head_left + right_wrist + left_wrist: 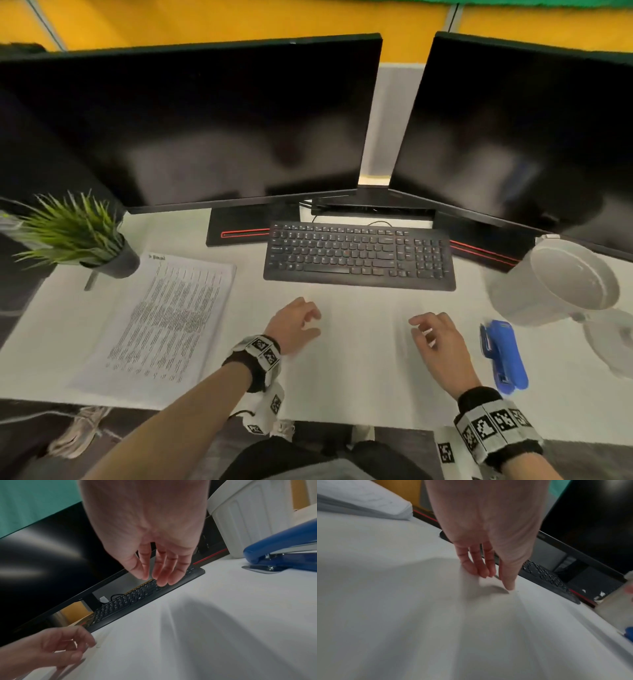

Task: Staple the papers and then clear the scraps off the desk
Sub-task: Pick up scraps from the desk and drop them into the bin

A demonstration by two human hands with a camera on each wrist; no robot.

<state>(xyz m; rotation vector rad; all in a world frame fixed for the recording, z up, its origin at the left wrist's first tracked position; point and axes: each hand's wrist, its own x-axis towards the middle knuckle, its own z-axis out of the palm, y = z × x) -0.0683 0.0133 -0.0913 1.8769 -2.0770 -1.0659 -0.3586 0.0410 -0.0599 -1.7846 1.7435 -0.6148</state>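
Both hands' grips hang slack and unfilled: left hand (pixel 294 324), right hand (pixel 439 338), above the desk (pixel 359 370).

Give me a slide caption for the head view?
Two empty hands, left and right, hover over a white desk between papers and blue stapler.

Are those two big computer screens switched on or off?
Off, as far as shows: both monitors, left and right, are black, with only faint blurred reflections and no picture or text. Standby cannot be ruled out.
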